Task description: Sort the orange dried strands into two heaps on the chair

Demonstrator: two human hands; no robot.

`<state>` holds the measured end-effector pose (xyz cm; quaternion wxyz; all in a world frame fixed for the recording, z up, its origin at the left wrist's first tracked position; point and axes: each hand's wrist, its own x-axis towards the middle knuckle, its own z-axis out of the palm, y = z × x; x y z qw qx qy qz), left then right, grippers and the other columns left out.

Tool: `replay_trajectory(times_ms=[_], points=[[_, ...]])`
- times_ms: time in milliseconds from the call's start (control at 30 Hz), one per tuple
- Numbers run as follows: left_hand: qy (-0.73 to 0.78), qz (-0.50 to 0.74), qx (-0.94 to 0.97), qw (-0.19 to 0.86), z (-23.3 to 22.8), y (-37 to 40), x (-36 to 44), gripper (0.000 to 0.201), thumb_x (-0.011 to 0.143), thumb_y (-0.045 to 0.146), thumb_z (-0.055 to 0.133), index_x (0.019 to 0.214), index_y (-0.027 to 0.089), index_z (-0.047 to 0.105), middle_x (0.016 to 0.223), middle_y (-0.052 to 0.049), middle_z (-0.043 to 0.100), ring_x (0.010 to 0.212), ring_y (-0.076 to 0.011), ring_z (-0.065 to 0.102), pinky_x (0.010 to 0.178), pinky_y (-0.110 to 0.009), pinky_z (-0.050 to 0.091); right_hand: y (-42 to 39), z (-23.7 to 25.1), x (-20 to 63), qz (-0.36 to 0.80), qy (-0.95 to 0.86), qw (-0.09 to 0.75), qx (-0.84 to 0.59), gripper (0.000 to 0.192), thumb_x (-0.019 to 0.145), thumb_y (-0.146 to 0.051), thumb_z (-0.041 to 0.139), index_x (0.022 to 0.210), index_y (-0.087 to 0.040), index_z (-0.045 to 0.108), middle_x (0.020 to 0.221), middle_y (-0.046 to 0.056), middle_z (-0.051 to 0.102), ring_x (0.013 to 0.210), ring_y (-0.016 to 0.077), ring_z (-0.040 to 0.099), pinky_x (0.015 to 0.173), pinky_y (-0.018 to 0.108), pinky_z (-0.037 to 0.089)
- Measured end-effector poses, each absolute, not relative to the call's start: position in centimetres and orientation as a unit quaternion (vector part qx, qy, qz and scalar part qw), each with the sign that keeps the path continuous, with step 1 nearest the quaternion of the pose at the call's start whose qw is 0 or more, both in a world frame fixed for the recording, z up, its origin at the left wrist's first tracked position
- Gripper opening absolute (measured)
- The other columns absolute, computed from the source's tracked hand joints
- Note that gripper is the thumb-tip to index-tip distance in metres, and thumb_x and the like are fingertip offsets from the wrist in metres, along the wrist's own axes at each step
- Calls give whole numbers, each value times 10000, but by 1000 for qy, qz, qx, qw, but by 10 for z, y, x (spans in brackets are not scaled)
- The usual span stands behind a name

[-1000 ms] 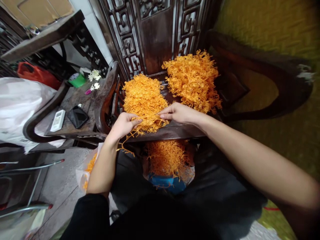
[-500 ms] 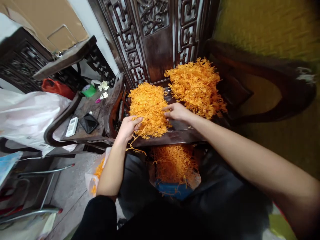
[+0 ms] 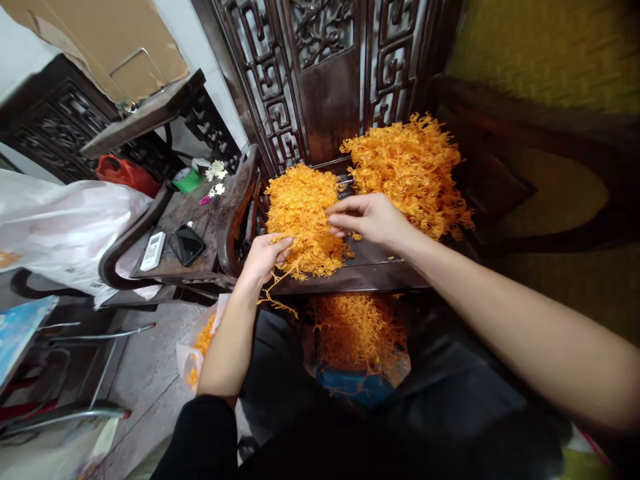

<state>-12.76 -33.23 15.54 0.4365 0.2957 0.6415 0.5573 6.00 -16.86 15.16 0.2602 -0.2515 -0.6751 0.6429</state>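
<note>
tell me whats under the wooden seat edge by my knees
A third heap of orange strands sits over a blue container, on the lap. The strands hide what the container holds.

Both bare forearms reach forward, away from the body. The left hand is low and near, its fingers curled in a pinch. The right hand hovers farther right, palm down, fingers loosely bent.

A dark carved wooden screen is seen filling the back, with a white wall beside it. A yellow-green wall is seen on the right. A grey concrete floor is lit evenly, and metal chair legs are glimpsed at the left.
</note>
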Motion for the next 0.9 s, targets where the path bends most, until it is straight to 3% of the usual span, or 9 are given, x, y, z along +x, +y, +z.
replay_trajectory(times_ms=[100, 267, 300, 433, 533, 600, 667, 767, 900], points=[[646, 545, 319, 430, 160, -330, -121, 402, 679, 363, 882, 626, 136, 556, 509, 48, 457, 422, -20, 323, 428, -196, 187, -164, 159, 65, 592, -681, 302, -308, 91, 828, -214, 804, 863, -146, 756, 689, 50, 712, 642, 176, 716, 732, 360, 656], [619, 576, 262, 465, 167, -339, -134, 378, 664, 289, 893, 697, 140, 547, 508, 67, 437, 405, -1, 274, 413, -173, 131, -129, 163, 88, 540, -583, 454, -403, 53, 900, -100, 682, 863, -136, 668, 770, 81, 697, 700, 146, 704, 765, 357, 600], [599, 595, 250, 473, 168, -341, -137, 381, 678, 281, 888, 714, 149, 532, 513, 76, 426, 406, 2, 261, 411, -165, 131, -126, 162, 92, 556, -558, 454, -416, 81, 912, -83, 647, 859, -144, 641, 793, 90, 699, 710, 142, 699, 768, 361, 592], [521, 635, 244, 517, 167, -339, -133, 381, 753, 277, 854, 751, 167, 489, 550, 83, 428, 417, 7, 252, 417, -142, 169, -148, 156, 88, 652, -600, 286, -365, 163, 849, -27, 570, 804, -157, 659, 845, 77, 719, 693, 141, 634, 728, 322, 577], [496, 627, 253, 545, 165, -333, -119, 381, 778, 292, 843, 741, 162, 486, 552, 83, 425, 417, 11, 248, 421, -142, 180, -179, 159, 72, 638, -665, 257, -292, 129, 888, -169, 609, 894, -173, 738, 877, 70, 733, 748, 169, 635, 785, 331, 562], [497, 624, 262, 543, 164, -328, -109, 394, 776, 304, 849, 734, 163, 483, 543, 85, 419, 415, 10, 248, 420, -146, 179, -193, 163, 65, 598, -724, 257, -229, 196, 924, -332, 641, 1017, -202, 753, 1002, 72, 750, 887, 202, 661, 882, 356, 549], [507, 617, 266, 540, 165, -325, -102, 408, 758, 317, 865, 736, 166, 486, 538, 87, 416, 411, 8, 250, 418, -151, 177, -195, 166, 64, 534, -781, 264, -187, 262, 951, -436, 617, 1022, -223, 751, 1016, 65, 744, 926, 216, 655, 920, 374, 532], [519, 621, 259, 528, 169, -324, -100, 422, 721, 308, 889, 753, 168, 493, 528, 94, 407, 406, 6, 255, 417, -151, 168, -174, 164, 74, 390, -852, 291, -192, 291, 987, -416, 545, 876, -234, 744, 915, 65, 712, 925, 237, 631, 979, 415, 493], [518, 639, 236, 517, 174, -329, -110, 418, 748, 276, 854, 740, 183, 447, 522, 103, 380, 402, 7, 233, 414, -147, 156, -128, 153, 93, 251, -856, 320, -320, 220, 969, -300, 534, 896, -210, 720, 1022, 132, 705, 1092, 315, 614, 1108, 488, 402]])
